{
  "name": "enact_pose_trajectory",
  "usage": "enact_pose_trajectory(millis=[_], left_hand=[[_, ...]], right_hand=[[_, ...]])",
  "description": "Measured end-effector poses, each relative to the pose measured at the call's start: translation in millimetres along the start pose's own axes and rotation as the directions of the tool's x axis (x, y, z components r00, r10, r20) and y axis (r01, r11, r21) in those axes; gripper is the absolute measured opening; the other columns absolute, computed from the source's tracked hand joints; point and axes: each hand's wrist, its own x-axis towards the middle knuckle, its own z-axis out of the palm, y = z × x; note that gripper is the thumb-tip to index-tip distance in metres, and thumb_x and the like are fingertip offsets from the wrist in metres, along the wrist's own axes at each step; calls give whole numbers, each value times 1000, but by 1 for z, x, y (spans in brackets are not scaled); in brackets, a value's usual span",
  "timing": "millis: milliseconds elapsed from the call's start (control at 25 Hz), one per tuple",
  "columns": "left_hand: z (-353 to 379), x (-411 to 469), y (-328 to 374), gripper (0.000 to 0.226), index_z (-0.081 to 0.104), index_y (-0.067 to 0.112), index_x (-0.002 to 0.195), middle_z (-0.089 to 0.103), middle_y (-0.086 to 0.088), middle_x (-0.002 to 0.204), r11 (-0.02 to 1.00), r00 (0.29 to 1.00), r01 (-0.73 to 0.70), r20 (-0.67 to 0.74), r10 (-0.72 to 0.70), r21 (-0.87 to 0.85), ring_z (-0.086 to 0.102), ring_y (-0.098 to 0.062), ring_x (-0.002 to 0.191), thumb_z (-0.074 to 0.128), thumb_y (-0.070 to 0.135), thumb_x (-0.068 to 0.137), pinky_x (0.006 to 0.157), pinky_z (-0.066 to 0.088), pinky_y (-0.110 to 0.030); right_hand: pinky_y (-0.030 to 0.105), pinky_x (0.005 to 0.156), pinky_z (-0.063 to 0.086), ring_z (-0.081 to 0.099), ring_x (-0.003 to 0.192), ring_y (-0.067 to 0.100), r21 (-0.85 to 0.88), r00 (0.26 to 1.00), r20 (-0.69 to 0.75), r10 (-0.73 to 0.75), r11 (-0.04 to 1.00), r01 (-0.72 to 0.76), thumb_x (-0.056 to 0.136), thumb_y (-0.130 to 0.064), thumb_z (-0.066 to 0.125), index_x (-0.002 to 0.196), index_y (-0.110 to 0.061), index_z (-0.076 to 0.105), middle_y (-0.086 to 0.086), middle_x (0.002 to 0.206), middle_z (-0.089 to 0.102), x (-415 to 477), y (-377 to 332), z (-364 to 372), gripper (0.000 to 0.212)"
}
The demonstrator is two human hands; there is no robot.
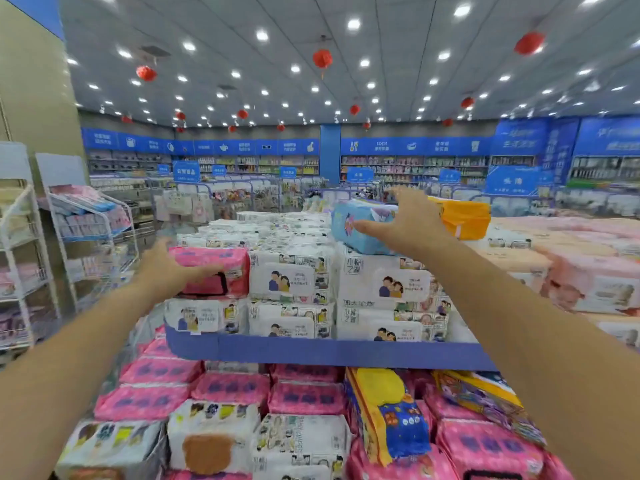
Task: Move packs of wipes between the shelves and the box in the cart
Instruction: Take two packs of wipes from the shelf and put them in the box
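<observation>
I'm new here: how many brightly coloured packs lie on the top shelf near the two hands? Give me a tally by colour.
Pink pack, at the left hand: 1
Blue pack, at the right hand: 1
Orange pack, just behind the right hand: 1
Total: 3
</observation>
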Motion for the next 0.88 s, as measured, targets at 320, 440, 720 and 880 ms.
enact_pose_trajectory(millis=[320, 440, 720, 880], left_hand=[[15, 33, -40, 123, 20, 17, 157, 40, -14, 154, 969, 997, 50, -42, -61, -241, 45, -35, 136, 97, 29, 61, 109, 42, -51], [16, 34, -52, 108, 41, 14, 141, 62, -10, 129, 883, 995, 93, 64, -72, -461, 63, -31, 116, 95, 21, 48, 92, 54, -47], [4, -1, -26, 20, 66, 14, 84, 71, 13, 59, 922, 999, 42, 32, -32, -385, 63, -14, 74, 85, 18, 79, 62, 47, -24], [-14, -46, -12, 20, 65, 18, 86, 73, 13, 66, 818, 981, -57, -186, -62, -572, 69, -3, 64, 83, 25, 81, 71, 54, -25]], right_hand=[[44, 89, 55, 50, 122, 32, 214, 973, 23, 231, 949, -230, 78, -48, 80, 150, -29, 37, 8, 150, 31, 24, 15, 33, 87], [43, 84, 53, 50, 113, 30, 247, 967, -22, 255, 938, -242, 79, -41, 78, 147, -25, 40, 10, 142, 32, 22, 12, 36, 80], [40, 86, 55, 56, 111, 23, 534, 962, -121, 245, 833, -145, 69, -40, 76, 140, -21, 55, 3, 139, 51, 0, 9, 34, 76], [47, 88, 60, 64, 113, 23, 715, 987, -42, 156, 694, -79, 65, -34, 78, 138, -20, 57, 2, 133, 59, -41, -1, 25, 77]])
